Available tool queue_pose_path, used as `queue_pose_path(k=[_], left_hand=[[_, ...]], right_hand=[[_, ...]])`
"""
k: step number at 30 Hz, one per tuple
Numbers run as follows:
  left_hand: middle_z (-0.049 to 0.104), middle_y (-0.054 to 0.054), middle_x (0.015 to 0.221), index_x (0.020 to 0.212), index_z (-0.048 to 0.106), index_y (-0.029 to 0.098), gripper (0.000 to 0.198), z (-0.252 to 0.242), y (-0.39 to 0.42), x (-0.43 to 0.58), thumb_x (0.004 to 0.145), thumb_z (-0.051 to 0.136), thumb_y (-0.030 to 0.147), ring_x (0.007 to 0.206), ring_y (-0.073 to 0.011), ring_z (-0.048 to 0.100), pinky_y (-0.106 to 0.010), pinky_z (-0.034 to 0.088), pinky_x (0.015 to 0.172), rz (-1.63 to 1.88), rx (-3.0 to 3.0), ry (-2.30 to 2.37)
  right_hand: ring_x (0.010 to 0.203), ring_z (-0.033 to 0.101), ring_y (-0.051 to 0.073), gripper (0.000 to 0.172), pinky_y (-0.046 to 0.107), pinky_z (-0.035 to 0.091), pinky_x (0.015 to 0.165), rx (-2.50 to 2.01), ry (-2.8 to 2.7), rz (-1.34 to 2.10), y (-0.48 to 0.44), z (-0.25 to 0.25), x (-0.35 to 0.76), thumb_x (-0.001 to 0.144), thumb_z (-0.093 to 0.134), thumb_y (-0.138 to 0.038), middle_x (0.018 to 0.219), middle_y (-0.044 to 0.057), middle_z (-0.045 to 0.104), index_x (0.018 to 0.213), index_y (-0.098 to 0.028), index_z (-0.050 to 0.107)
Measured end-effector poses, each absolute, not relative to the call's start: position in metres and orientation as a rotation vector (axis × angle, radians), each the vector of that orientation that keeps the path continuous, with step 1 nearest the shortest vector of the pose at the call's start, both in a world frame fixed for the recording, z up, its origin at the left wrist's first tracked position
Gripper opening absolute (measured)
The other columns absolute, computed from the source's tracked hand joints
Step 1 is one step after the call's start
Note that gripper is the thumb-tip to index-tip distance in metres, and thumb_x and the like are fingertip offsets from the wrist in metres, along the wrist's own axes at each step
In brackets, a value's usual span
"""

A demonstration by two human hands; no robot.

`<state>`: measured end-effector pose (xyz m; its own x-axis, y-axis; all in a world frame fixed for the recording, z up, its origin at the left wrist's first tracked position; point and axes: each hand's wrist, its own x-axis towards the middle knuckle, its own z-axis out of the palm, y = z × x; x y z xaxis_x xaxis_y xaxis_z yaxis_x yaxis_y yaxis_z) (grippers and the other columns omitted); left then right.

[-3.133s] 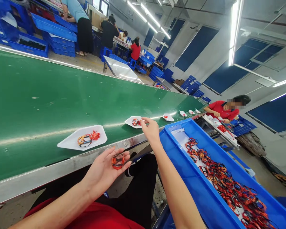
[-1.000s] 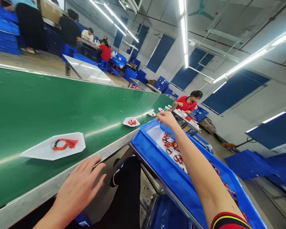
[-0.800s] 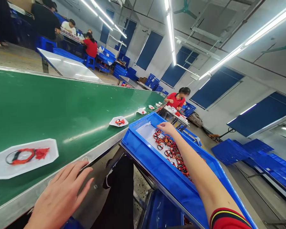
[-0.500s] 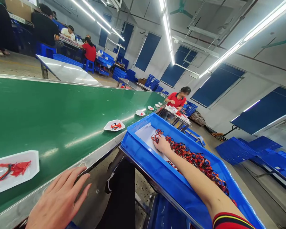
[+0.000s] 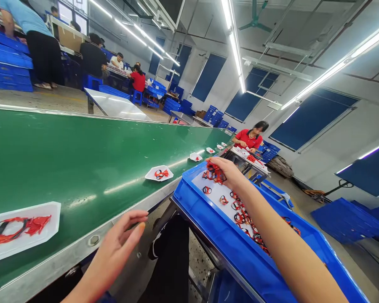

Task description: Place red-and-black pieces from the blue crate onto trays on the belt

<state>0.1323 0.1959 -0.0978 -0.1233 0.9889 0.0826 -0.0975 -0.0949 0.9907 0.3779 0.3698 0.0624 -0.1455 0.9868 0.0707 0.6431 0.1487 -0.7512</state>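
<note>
My right hand (image 5: 225,170) is raised over the far end of a blue crate (image 5: 208,219) and is closed on a bunch of red-and-black bracelets (image 5: 213,172). More bracelets (image 5: 244,216) lie scattered on white paper inside the crate. My left hand (image 5: 118,246) hovers open, palm up, beside the metal edge of the green conveyor belt (image 5: 66,155), holding nothing. A white tray (image 5: 19,229) with a red bracelet lies on the belt at the near left. Another white tray (image 5: 159,173) with bracelets lies farther along.
Several more small white trays (image 5: 196,157) ride the belt toward a person in a red shirt (image 5: 249,139) working at a table. Other people stand and sit at the back left among stacked blue crates (image 5: 6,63). More blue crates (image 5: 344,212) lie on the floor at right.
My right hand dipped into the crate, closed on a bunch of bracelets and lifted them. My left hand let go of its earlier bracelet and turned palm up. The trays have moved along the belt.
</note>
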Motion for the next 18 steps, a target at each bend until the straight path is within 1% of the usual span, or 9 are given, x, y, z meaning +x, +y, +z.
queue_pose_path(k=[2,4,5,7,8,10,12,15,18], left_hand=[[0.055,-0.008,0.126,0.114,0.057,0.027,0.042,-0.077,0.198,0.139,0.084,0.046,0.054,0.118,-0.0283,0.049,-0.045,0.045,0.094,1.405,0.721,0.863],[0.056,-0.009,0.127,0.118,0.055,0.026,0.047,-0.061,0.199,0.139,0.085,0.041,0.056,0.118,-0.0288,0.050,-0.048,0.047,0.091,1.420,0.387,0.580],[0.058,-0.009,0.124,0.117,0.056,0.024,0.045,-0.057,0.198,0.136,0.086,0.041,0.053,0.114,-0.0281,0.053,-0.047,0.048,0.088,1.449,0.256,0.478],[0.066,-0.009,0.107,0.104,0.062,0.019,0.035,-0.055,0.196,0.125,0.089,0.041,0.043,0.097,-0.0229,0.063,-0.039,0.053,0.079,1.561,0.034,0.384],[0.069,-0.007,0.093,0.094,0.064,0.017,0.031,-0.057,0.195,0.117,0.091,0.040,0.037,0.084,-0.0190,0.066,-0.033,0.055,0.072,1.629,-0.065,0.376],[0.067,-0.002,0.068,0.076,0.062,0.016,0.033,-0.064,0.191,0.100,0.092,0.037,0.028,0.060,-0.0127,0.064,-0.024,0.053,0.057,1.749,-0.228,0.403],[0.063,0.000,0.058,0.069,0.060,0.016,0.034,-0.071,0.189,0.085,0.092,0.036,0.024,0.050,-0.0106,0.060,-0.021,0.050,0.050,1.818,-0.314,0.427],[0.066,-0.003,0.063,0.072,0.062,0.015,0.031,-0.078,0.186,0.068,0.090,0.039,0.025,0.055,-0.0135,0.063,-0.025,0.052,0.053,1.838,-0.311,0.432],[0.069,-0.009,0.083,0.090,0.065,0.013,0.028,-0.079,0.184,0.060,0.088,0.043,0.032,0.071,-0.0208,0.066,-0.038,0.056,0.067,1.831,-0.221,0.422]], right_hand=[[0.054,0.059,0.013,0.036,0.023,0.045,0.041,-1.287,-1.994,0.976,0.340,0.065,0.326,0.081,0.051,-0.048,0.086,0.005,0.065,0.102,-0.020,0.060],[0.061,0.061,0.013,0.028,0.025,0.050,0.053,-1.062,-2.195,0.931,0.307,0.050,0.273,0.084,0.050,-0.043,0.083,0.004,0.066,0.098,-0.021,0.060],[0.068,0.062,0.014,0.022,0.026,0.051,0.061,-0.991,-2.283,0.770,0.291,0.037,0.249,0.082,0.054,-0.039,0.084,0.003,0.066,0.092,-0.022,0.061],[0.083,0.062,0.017,0.019,0.029,0.049,0.076,-0.842,-2.475,0.433,0.264,0.006,0.208,0.078,0.060,-0.038,0.091,0.001,0.065,0.091,-0.024,0.061],[0.083,0.062,0.017,0.025,0.029,0.050,0.073,-0.830,-2.534,0.322,0.253,-0.010,0.192,0.079,0.058,-0.041,0.097,0.002,0.064,0.097,-0.025,0.060],[0.085,0.062,0.019,0.032,0.028,0.049,0.068,-0.782,-2.601,0.193,0.239,-0.036,0.167,0.082,0.054,-0.046,0.105,0.004,0.061,0.106,-0.025,0.056],[0.091,0.060,0.022,0.040,0.029,0.049,0.068,-0.713,-2.599,0.175,0.233,-0.050,0.152,0.081,0.054,-0.050,0.110,0.007,0.060,0.113,-0.026,0.053],[0.103,0.054,0.025,0.051,0.034,0.047,0.080,-0.605,-2.526,0.257,0.234,-0.047,0.145,0.076,0.061,-0.050,0.117,0.008,0.056,0.119,-0.027,0.050],[0.105,0.053,0.023,0.045,0.036,0.045,0.086,-0.610,-2.411,0.456,0.243,-0.033,0.156,0.079,0.060,-0.040,0.117,0.007,0.056,0.120,-0.026,0.050]])
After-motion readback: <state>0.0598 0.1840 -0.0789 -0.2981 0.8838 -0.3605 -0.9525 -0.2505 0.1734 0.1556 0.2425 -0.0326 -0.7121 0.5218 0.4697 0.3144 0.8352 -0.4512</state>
